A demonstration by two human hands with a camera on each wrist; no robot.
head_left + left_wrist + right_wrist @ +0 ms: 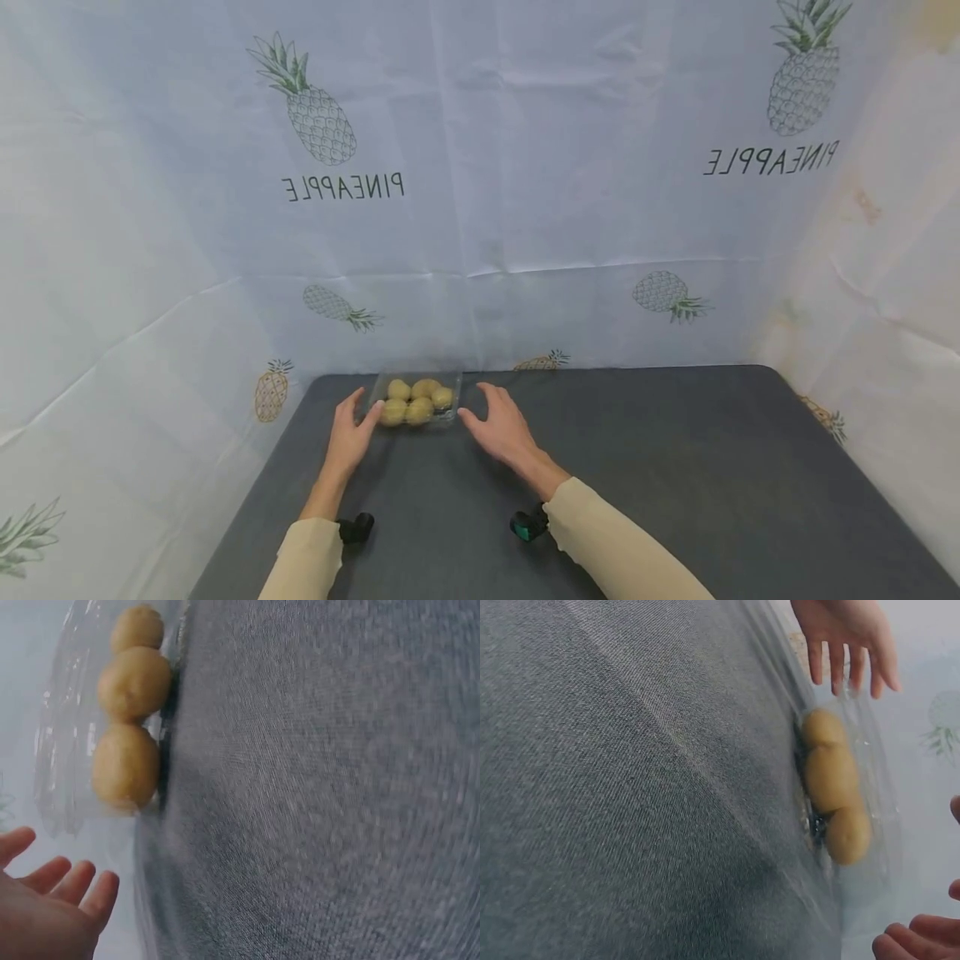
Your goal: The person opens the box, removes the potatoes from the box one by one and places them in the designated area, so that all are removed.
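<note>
Pineapple-print sheeting backs your grey table [675, 467], where a clear tray [452, 398] of kiwis [417, 402] sits at the far edge, long axis left-right. Your left hand [349, 436] and right hand [504, 427] flank it, fingers spread, holding nothing.

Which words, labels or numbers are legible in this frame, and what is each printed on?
"PINEAPPLE", mirror-reversed, under a pineapple drawing on the backdrop sheet.
"PINEAPPLE", mirror-reversed, again at the sheet's upper right.
No readable label shows on the clear plastic container or the wrist devices.
</note>
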